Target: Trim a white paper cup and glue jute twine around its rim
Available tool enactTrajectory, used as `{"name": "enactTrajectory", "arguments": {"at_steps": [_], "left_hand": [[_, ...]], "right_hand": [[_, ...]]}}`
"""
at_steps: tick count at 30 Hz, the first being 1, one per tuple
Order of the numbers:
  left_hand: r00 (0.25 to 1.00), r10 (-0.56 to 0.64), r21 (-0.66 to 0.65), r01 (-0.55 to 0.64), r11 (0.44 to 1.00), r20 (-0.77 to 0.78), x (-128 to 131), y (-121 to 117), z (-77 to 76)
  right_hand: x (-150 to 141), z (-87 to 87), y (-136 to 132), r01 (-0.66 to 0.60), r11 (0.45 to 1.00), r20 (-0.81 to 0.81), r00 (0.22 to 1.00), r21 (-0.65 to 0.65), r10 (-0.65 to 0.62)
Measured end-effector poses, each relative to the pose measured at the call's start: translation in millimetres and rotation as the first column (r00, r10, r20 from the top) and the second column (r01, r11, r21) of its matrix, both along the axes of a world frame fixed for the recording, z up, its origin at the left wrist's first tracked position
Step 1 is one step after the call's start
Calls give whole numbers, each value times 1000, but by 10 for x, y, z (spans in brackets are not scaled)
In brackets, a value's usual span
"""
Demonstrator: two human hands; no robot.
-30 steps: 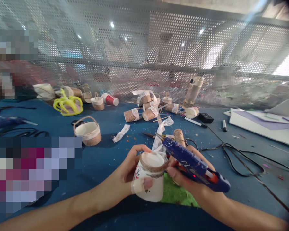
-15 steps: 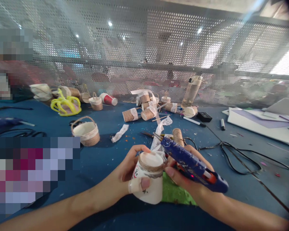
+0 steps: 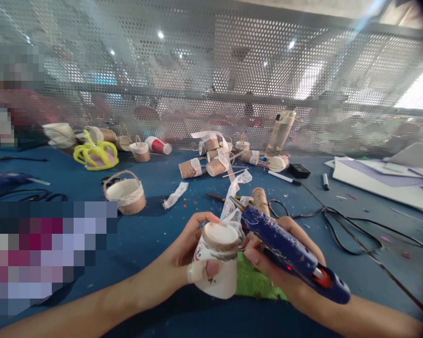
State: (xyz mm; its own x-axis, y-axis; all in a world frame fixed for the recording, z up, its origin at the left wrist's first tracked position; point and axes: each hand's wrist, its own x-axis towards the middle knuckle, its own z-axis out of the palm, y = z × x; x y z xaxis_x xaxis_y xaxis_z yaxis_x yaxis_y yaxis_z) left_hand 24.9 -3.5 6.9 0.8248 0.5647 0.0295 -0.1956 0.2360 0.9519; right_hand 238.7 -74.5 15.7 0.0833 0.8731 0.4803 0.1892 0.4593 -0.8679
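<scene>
A white paper cup [image 3: 220,277] is upside down or tilted in my left hand [image 3: 185,253], whose fingers wrap round it; I cannot tell which way up it stands. Brown twine [image 3: 220,241] circles its upper end, and dark marks show on its side. My right hand [image 3: 268,263] closes round a blue hot glue gun [image 3: 285,239] with a small red light, its metal nozzle pointing up and left, apart from the cup. White lace ribbon [image 3: 231,204] lies just behind the cup. Under the hands is a green sheet [image 3: 259,279].
A twine-wrapped basket [image 3: 129,195] stands at left, with a lace scrap [image 3: 175,195] beside it. Scissors [image 3: 216,197] and a twine spool [image 3: 261,201] lie behind my hands. Black cable [image 3: 352,249] loops at right. Several small cups, a bottle [image 3: 281,134] and white boards [image 3: 380,183] sit farther back.
My right hand has shifted slightly right, and the glue gun has tipped, its rear end moving down and right. My left hand and the cup have hardly moved.
</scene>
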Motion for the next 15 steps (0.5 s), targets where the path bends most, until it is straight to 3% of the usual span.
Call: {"name": "enactTrajectory", "arguments": {"at_steps": [6,15], "left_hand": [[1000,-6,-10,6,1000,-23,-5,-17,16],[999,-18,23,19,1000,-37,-12,-10,10]], "right_hand": [[20,-33,35,-31,999,-12,999,-16,30],[38,-23,38,-78,980,-63,996,-181,68]]}}
